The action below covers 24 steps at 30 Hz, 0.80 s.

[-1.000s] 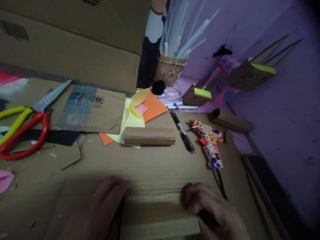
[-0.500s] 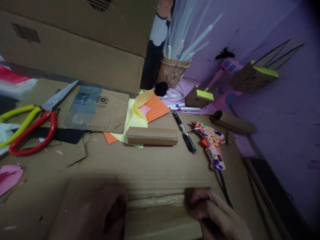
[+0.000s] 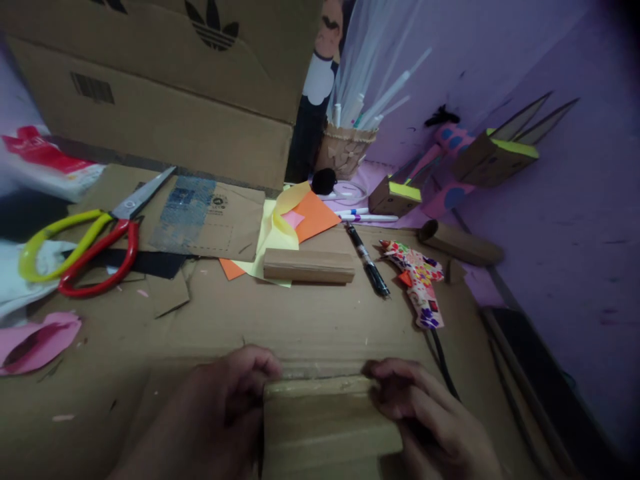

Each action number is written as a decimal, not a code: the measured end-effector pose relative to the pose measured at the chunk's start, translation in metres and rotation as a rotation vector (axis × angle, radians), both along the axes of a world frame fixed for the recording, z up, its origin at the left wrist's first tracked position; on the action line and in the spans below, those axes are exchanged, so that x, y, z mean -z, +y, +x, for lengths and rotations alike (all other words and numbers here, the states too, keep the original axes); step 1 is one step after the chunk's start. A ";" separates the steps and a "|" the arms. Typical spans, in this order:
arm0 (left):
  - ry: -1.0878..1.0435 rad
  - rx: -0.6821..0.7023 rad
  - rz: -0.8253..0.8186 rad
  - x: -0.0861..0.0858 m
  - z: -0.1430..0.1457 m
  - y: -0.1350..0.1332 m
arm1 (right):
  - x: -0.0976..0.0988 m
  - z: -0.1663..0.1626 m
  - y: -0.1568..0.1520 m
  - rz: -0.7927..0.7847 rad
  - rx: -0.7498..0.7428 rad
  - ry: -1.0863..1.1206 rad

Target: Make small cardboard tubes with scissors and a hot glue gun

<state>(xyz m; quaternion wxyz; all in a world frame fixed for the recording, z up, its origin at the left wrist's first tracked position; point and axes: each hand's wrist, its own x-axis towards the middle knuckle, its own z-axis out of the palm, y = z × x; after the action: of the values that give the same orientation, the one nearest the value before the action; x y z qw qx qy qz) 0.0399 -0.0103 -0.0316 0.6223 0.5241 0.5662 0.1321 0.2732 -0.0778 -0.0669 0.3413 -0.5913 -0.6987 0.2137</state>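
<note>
A creased piece of cardboard (image 3: pixel 325 427) lies at the bottom of the head view, a glossy strip running along its far edge. My left hand (image 3: pixel 240 393) is at its left edge, fingers curled round the far corner. At the right edge, my right hand (image 3: pixel 420 413) pinches the other corner between thumb and fingers. Beyond them rests a small folded cardboard block (image 3: pixel 309 267). To the right of that are a black pen (image 3: pixel 367 260) and a flower-patterned glue gun (image 3: pixel 417 280) with its cord trailing toward me.
Scissors (image 3: pixel 125 213) with yellow and red handles lie at left on flat cardboard (image 3: pixel 240 233). Orange paper (image 3: pixel 317 217) is behind the block. A large cardboard box (image 3: pixel 200 133) and a cup of sticks (image 3: pixel 345 147) stand at the back. A cardboard roll (image 3: pixel 460 243) lies near the purple wall.
The view has shifted left a little. My left hand, blurred before, now shows clearly at the cardboard's left edge. My right hand keeps its grip on the right corner.
</note>
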 end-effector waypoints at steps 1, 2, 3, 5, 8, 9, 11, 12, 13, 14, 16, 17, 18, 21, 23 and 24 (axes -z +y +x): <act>0.009 -0.014 0.043 0.000 0.000 -0.001 | -0.003 -0.001 0.002 -0.001 -0.002 0.001; 0.030 -0.018 0.109 0.000 0.000 -0.002 | -0.005 -0.002 0.004 0.004 -0.008 0.003; 0.059 0.002 0.193 0.001 -0.002 -0.004 | -0.008 -0.003 0.006 0.018 -0.014 0.008; 0.128 0.086 0.434 0.003 -0.006 -0.005 | -0.011 -0.004 0.009 0.062 -0.027 0.031; 0.164 0.235 0.831 0.005 -0.013 -0.005 | -0.012 -0.003 0.009 0.077 -0.056 0.065; 0.148 0.271 0.922 0.005 -0.014 -0.004 | -0.011 -0.002 0.007 0.077 -0.063 0.070; 0.114 0.320 1.016 0.005 -0.015 -0.003 | -0.010 0.000 0.005 0.093 -0.073 0.077; 0.105 0.328 1.038 0.005 -0.015 -0.003 | -0.009 0.001 0.003 0.108 -0.077 0.084; 0.097 0.331 1.062 0.004 -0.015 -0.003 | -0.009 0.001 0.002 0.122 -0.074 0.090; 0.094 0.332 1.080 0.004 -0.014 -0.003 | -0.009 0.002 0.001 0.134 -0.068 0.099; 0.102 0.332 1.095 0.005 -0.015 -0.004 | -0.008 0.003 -0.001 0.150 -0.047 0.111; 0.105 0.337 1.099 0.006 -0.015 -0.004 | -0.008 0.003 -0.002 0.153 -0.045 0.113; 0.108 0.352 1.097 0.007 -0.016 -0.004 | -0.007 0.004 -0.002 0.157 -0.042 0.116; 0.102 0.396 1.095 0.010 -0.017 -0.002 | -0.006 0.006 -0.005 0.170 -0.052 0.111; 0.083 0.414 1.102 0.012 -0.018 0.000 | -0.006 0.006 -0.005 0.202 -0.061 0.107; 0.077 0.421 1.101 0.012 -0.017 0.000 | -0.007 0.006 -0.005 0.220 -0.066 0.099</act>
<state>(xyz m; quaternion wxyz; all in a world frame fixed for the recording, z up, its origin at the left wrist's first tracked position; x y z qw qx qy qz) 0.0225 -0.0099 -0.0436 0.2504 0.8756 0.3201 0.2610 0.2789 -0.0833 -0.0598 0.4308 -0.5157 -0.7194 0.1760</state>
